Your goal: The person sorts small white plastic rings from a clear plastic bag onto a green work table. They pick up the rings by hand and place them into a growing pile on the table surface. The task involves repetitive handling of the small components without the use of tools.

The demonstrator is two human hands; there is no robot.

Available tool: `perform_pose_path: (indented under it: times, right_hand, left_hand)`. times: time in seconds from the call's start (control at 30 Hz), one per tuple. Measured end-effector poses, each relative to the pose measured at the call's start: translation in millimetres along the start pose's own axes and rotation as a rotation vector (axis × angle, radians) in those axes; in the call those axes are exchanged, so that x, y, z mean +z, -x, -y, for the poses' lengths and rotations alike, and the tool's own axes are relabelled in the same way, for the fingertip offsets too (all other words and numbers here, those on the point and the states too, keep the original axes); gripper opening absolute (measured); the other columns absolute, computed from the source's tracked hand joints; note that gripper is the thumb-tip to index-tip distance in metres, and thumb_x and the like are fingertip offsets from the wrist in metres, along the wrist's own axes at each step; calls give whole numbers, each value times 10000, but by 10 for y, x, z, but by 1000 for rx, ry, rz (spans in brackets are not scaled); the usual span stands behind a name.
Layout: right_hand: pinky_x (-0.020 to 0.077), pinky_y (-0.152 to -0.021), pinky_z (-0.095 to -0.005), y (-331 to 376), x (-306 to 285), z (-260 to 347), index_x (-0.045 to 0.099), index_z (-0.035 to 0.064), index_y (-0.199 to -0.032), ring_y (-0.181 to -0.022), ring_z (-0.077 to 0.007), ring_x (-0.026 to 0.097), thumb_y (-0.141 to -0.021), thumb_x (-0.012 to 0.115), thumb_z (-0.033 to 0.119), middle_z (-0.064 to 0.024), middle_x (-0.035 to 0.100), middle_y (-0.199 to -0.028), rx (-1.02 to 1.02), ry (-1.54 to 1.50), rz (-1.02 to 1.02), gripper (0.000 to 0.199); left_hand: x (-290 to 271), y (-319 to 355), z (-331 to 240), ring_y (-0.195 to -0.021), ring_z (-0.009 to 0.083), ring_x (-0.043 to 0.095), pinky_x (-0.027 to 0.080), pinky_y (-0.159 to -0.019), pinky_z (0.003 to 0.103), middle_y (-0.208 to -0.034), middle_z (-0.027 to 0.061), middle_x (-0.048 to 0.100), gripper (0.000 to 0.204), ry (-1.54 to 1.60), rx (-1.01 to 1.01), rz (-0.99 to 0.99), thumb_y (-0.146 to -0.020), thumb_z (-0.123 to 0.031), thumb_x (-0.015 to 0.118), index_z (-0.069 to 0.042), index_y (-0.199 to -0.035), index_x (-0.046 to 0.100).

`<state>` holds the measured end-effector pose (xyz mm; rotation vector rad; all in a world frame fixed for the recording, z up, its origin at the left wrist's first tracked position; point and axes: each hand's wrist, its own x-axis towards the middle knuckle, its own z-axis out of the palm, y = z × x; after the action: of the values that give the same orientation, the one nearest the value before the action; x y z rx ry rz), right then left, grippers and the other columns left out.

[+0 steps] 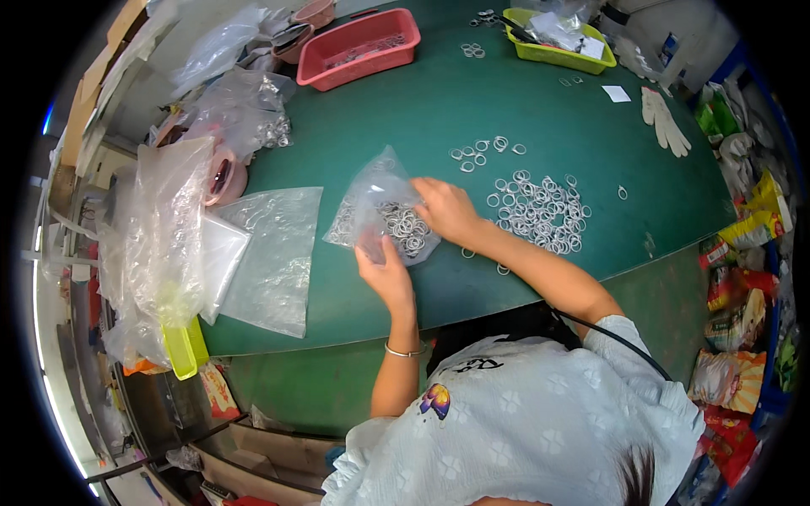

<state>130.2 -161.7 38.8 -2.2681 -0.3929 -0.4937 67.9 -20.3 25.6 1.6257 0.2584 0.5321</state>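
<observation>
A clear plastic bag (pixel 378 181) lies on the green table with many small silver metal rings (pixel 405 226) inside it. My left hand (pixel 386 274) grips the bag's near edge, thumb up, with some of its fingers behind the plastic. On the bag's right side, my right hand (pixel 447 211) is closed on the film; its fingertips are partly hidden. Just right of that hand spreads a loose pile of similar rings (pixel 544 211). Several more rings (pixel 481 152) lie scattered beyond the pile.
Flat clear bags (pixel 274 261) lie to the left, beside a heap of plastic film (pixel 169 228) and a pink container (pixel 228 177). At the back stand a red basin (pixel 359 51) and a yellow-green basin (pixel 557 55). A white glove (pixel 664 122) rests far right.
</observation>
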Motion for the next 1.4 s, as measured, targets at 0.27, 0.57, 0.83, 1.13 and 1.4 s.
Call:
perform_pose_path:
  times: [0.27, 0.57, 0.83, 1.13, 1.4]
  right_hand:
    - [534, -722, -411, -355, -226, -17, 645, -26, -1051, -778, -359, 678, -833, 573, 39, -219, 692, -875, 217, -199, -6, 239]
    - [503, -827, -401, 81, -790, -152, 637, 24, -1118, -965, -297, 603, -838, 671, 95, -138, 634, -1115, 398, -368, 235, 291]
    - [435, -848, -427, 532, -541, -314, 638, 50, -919, -968, -295, 527, -789, 730, 103, -114, 554, -1012, -35, 182, 301, 167]
    - [499, -670, -347, 710, -1227, -512, 638, -18, -921, -701, -231, 627, -838, 658, 54, -107, 651, -757, 370, -143, 62, 111]
    - [514, -656, -347, 990, -1792, -810, 699, -22, -989, -693, -226, 646, -830, 632, 32, -148, 686, -793, 498, 6, 66, 181]
  left_hand:
    - [-380, -251, -445, -983, 158, 626, 524, -810, 269, -1118, 118, 611, 229, 132, 69, -39, -939, 62, 517, 65, -1166, 550]
    - [-322, -77, -795, -1108, 326, 498, 435, -912, 394, -1218, 158, 503, 668, -744, 531, 206, -745, 1, 731, -52, -1357, 470]
    - [-33, -529, -596, -759, 294, 604, 481, -681, 396, -844, 114, 598, 224, -559, 548, 206, -814, -33, 684, -17, -1036, 662]
    - [-20, -134, -884, -1128, 317, 506, 445, -896, 386, -1240, 197, 490, 319, -669, 672, 155, -808, 10, 679, -26, -1123, 639]
    - [26, 798, -330, -1263, 385, 460, 412, -1026, 413, -1363, 225, 452, 421, -343, 401, 775, -819, 33, 665, 16, -1228, 566]
